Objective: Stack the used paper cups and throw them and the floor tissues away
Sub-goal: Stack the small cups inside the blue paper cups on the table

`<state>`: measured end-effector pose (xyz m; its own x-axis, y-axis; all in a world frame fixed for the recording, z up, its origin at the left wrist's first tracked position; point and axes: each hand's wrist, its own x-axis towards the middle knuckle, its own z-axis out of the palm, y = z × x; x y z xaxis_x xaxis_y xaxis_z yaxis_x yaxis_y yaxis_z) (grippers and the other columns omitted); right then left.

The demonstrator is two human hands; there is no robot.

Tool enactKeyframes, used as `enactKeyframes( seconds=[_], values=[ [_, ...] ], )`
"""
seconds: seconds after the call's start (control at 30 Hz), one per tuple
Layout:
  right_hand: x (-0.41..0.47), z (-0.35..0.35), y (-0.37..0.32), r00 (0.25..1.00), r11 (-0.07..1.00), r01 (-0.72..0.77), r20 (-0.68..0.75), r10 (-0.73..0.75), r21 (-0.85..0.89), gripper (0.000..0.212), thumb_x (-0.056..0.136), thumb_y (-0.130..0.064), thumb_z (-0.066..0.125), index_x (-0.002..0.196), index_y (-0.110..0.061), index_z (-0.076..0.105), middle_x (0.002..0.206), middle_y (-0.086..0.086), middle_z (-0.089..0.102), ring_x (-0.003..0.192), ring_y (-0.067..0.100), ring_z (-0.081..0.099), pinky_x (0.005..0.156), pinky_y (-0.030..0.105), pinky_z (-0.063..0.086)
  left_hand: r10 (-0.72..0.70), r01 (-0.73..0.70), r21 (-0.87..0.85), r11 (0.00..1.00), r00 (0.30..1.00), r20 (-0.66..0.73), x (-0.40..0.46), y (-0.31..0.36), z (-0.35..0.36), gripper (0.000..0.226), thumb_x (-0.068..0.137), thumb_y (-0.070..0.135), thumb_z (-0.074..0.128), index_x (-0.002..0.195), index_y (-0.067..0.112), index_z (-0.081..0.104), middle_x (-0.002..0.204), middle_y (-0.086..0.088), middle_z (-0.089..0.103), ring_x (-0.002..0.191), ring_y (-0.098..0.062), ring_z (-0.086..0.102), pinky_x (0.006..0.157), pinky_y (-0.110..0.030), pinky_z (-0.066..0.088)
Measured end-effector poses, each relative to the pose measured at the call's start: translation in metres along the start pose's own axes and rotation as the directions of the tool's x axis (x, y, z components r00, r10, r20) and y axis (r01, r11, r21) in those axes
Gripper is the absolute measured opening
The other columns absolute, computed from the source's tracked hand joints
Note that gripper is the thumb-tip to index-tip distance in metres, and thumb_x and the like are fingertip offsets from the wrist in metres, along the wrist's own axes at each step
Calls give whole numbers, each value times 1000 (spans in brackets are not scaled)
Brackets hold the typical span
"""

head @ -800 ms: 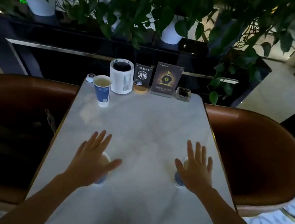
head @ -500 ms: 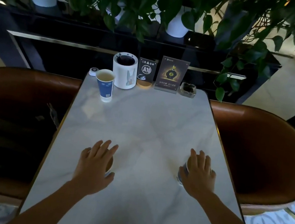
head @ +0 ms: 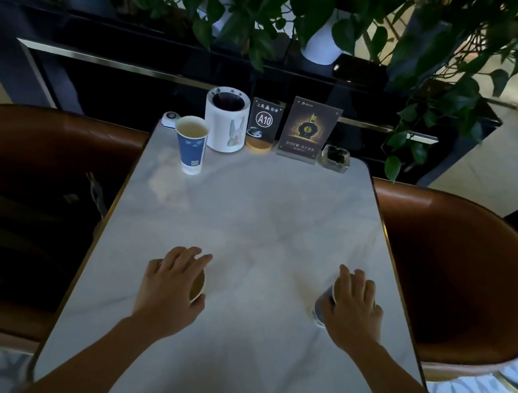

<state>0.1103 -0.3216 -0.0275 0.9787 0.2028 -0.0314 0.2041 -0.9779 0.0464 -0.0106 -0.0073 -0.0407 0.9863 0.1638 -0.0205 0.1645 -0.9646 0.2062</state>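
Three blue-and-white paper cups stand on the white marble table [head: 255, 230]. My left hand [head: 173, 279] is curled over the rim of the near-left cup [head: 198, 286], fingers wrapped around it. My right hand [head: 352, 306] grips the near-right cup [head: 323, 305] from above, and that cup leans a little to the left. The third cup [head: 191, 143] stands upright at the far left of the table, with pale liquid inside. No floor tissues are in view.
At the table's far edge stand a white bunny-print holder [head: 226, 118], an A10 table sign [head: 262, 125], a dark menu card [head: 308, 130], a glass ashtray [head: 336, 158] and a small call button [head: 170, 119]. Brown armchairs [head: 462, 282] flank the table; a dark bag [head: 6, 222] lies on the left one.
Both hands dropped from hovering with spread fingers onto the two near cups and closed around them. The right cup now tilts.
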Motion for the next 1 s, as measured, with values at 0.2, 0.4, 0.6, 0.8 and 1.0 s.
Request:
enactKeyframes(
  seconds=[0.2, 0.4, 0.6, 0.8, 1.0],
  values=[
    [-2, 4, 1, 999, 998, -19, -34, 21, 57, 63, 83, -42, 56, 136, -16, 34, 134, 11, 41, 117, 31, 41, 78, 47, 53, 12, -13, -45, 999, 999, -32, -3, -2, -2, 79, 73, 52, 58, 145, 24, 42, 144, 4, 51, 132, -23, 46, 97, -43, 45],
    [-3, -1, -9, 996, 958, -81, -8, 86, 276, 68, 82, -44, 64, 138, -21, 32, 137, 7, 41, 123, 32, 38, 91, 49, 46, 39, -48, -103, 994, 996, -86, -8, -16, -2, 77, 75, 52, 54, 144, 21, 42, 145, 2, 50, 133, -22, 46, 99, -41, 45],
    [-26, -30, -56, 988, 822, -5, -123, 91, 569, 71, 77, -47, 69, 137, -29, 34, 139, 2, 43, 126, 24, 39, 93, 30, 33, 72, -87, -176, 980, 993, -91, -11, -27, -3, 78, 73, 55, 60, 144, 30, 38, 140, 0, 47, 129, -23, 45, 99, -40, 46],
    [-66, -65, -110, 973, 701, 65, -203, 114, 710, 75, 74, -58, 59, 139, -29, 36, 136, -1, 46, 116, 2, 40, 89, 20, 35, 108, -137, -266, 954, 987, -119, -14, -32, -2, 76, 73, 59, 65, 140, 28, 44, 134, 4, 54, 122, -19, 50, 100, -37, 45],
    [-86, -102, -134, 953, 615, 175, -289, 90, 769, 71, 76, -52, 61, 137, -24, 38, 135, -1, 47, 119, 13, 47, 91, 43, 51, 156, -187, -422, 887, 982, -107, -8, -30, 0, 82, 67, 66, 71, 135, 30, 42, 131, 11, 57, 119, -10, 48, 96, -29, 42]
  ],
)
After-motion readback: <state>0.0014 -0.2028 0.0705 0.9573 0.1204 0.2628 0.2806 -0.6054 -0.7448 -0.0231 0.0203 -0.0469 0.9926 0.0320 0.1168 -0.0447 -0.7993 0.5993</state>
